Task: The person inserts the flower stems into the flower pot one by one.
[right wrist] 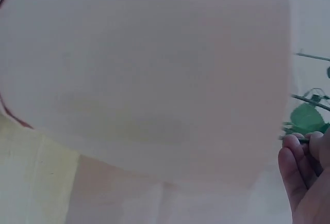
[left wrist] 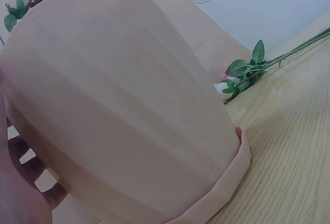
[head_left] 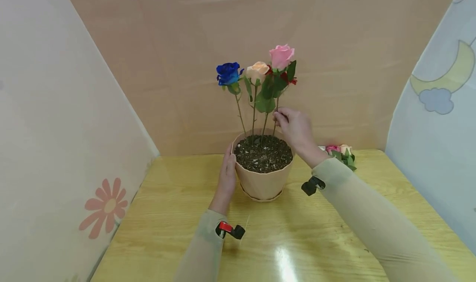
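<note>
A pale peach flower pot (head_left: pixel 262 183) full of dark soil (head_left: pixel 260 158) stands on the table. Rising from the soil are a blue rose (head_left: pixel 228 73), a cream-peach rose (head_left: pixel 257 72), a tall pink rose (head_left: pixel 282 57) and a red flower (head_left: pixel 291 80) partly hidden behind leaves. My right hand (head_left: pixel 297 127) pinches the pink rose's stem above the pot's rim, thumb against fingertips. Against the pot's left side rests my left hand (head_left: pixel 226 176), fingers extended along the wall and thumb near the rim. The left wrist view shows those fingers (left wrist: pixel 31 162) spread on the pot.
Under the pot is a matching saucer (head_left: pixel 262 200). More roses (head_left: pixel 343 155) with green leaves lie on the wooden table (head_left: pixel 178 199) behind my right forearm. A brown backdrop (head_left: pixel 167 67) stands behind, with decorated white panels at both sides.
</note>
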Tool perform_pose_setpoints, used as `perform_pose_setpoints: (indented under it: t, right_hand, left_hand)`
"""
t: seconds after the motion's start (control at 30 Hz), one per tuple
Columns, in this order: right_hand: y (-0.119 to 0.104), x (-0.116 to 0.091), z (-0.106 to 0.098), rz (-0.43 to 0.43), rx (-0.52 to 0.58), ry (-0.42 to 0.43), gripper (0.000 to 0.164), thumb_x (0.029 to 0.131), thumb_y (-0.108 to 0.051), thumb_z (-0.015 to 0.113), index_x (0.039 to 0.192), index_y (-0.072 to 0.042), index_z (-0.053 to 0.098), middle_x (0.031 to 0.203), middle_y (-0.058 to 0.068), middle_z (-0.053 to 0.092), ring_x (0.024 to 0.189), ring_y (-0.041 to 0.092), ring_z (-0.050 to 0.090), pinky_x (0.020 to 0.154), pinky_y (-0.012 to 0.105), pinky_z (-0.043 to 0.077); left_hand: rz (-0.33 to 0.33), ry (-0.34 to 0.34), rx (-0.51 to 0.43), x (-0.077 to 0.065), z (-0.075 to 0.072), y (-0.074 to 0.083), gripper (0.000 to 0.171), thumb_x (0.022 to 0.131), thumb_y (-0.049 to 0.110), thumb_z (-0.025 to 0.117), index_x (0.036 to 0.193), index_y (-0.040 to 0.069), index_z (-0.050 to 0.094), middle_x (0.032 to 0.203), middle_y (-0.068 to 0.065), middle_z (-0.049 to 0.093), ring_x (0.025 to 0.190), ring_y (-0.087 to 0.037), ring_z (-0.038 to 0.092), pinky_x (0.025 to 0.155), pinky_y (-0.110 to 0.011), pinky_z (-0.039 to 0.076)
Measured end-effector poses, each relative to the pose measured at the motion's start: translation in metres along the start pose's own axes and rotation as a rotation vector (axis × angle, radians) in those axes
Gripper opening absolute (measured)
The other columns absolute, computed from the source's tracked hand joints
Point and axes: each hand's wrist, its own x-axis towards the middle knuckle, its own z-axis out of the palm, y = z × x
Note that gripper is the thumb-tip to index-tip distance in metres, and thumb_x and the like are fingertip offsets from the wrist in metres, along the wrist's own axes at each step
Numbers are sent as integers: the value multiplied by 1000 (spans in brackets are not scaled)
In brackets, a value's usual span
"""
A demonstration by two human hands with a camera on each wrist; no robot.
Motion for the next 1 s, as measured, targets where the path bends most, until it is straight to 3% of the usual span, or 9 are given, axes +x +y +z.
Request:
perform_pose_setpoints:
  t: [0.13, 0.23, 0.53, 0.73, 1.0]
  right_hand:
    - [7, -4, 2, -17, -26, -24, 27, 115, -18, 62, 102, -4, 81, 88, 14, 78, 75, 30, 71, 68, 42, 51]
    - [14, -8, 6, 19, 9, -33, 27, 115, -17, 62, 103, -3, 82, 91, 14, 80, 80, 31, 75, 69, 39, 53]
    - [22, -14, 14, 26, 47, -4, 27, 114, -15, 63, 104, 1, 82, 95, 16, 82, 86, 31, 80, 79, 48, 65]
    - [20, -12, 17, 25, 56, 3, 25, 114, -15, 65, 100, -2, 82, 93, 15, 81, 85, 31, 80, 79, 49, 66]
    - [21, -19, 19, 104, 103, 9, 24, 114, -18, 65, 113, -2, 84, 100, 18, 82, 90, 32, 80, 84, 49, 65]
  left_hand:
    - [-6, -5, -2, 1, 1, 1, 59, 121, 39, 29, 179, 25, 21, 182, -7, 19, 167, -32, 16, 133, -61, 16]
    - [-8, -10, -4, 0, 2, 2, 59, 122, 39, 29, 179, 25, 21, 182, -7, 19, 167, -33, 16, 133, -60, 16]
    - [-30, -5, -32, 0, 2, 4, 64, 120, 49, 30, 179, 27, 20, 183, -5, 17, 168, -31, 16, 134, -58, 15]
    - [-33, -1, -26, 2, 2, 7, 64, 120, 48, 30, 179, 26, 20, 183, -4, 17, 168, -29, 13, 134, -56, 14]
    - [-21, -3, -12, 0, 1, 5, 62, 121, 44, 29, 179, 23, 21, 182, -7, 20, 167, -32, 16, 133, -59, 15]
